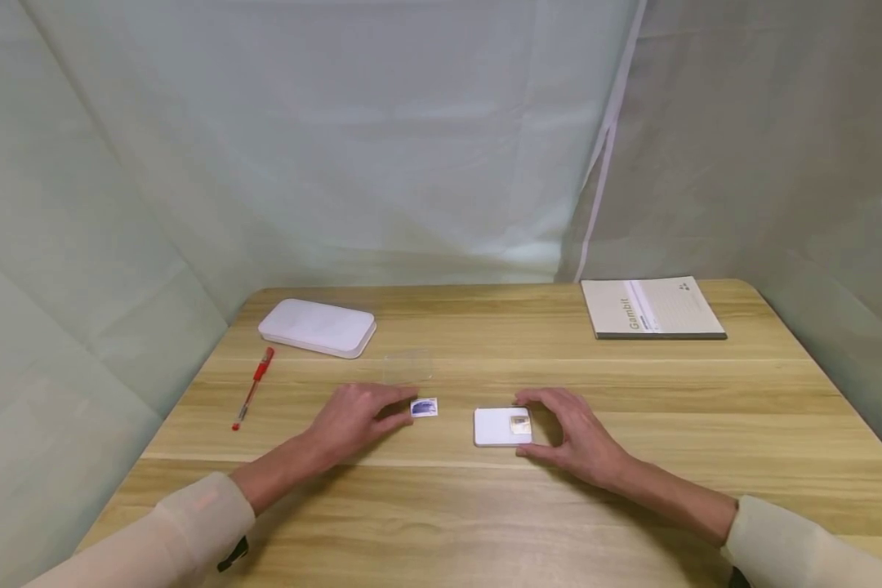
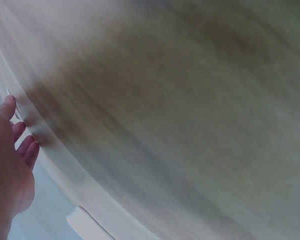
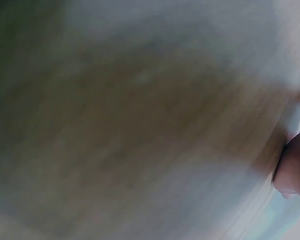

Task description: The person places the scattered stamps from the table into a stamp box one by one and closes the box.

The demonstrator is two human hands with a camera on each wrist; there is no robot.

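Observation:
Between its thumb and forefinger my left hand [image 1: 356, 416] pinches the left edge of a small postage stamp [image 1: 424, 407], which has a blue picture and a white border. To its right lies a small flat white box [image 1: 494, 427] with rounded corners. My right hand [image 1: 576, 433] holds the box's right end, fingers at the far edge and thumb at the near edge. A small gold-toned stamp [image 1: 520, 425] lies on the box's right part. The left wrist view shows the left hand [image 2: 12, 160] low over the table, and only part of the right hand [image 3: 295, 165] enters the right wrist view.
Just beyond the left hand lies a clear plastic piece [image 1: 407, 366]. A white pencil case [image 1: 318, 327] is at the back left, with a red pen [image 1: 253, 387] in front of it. A notebook [image 1: 654, 309] lies at the back right of the wooden table [image 1: 441, 523].

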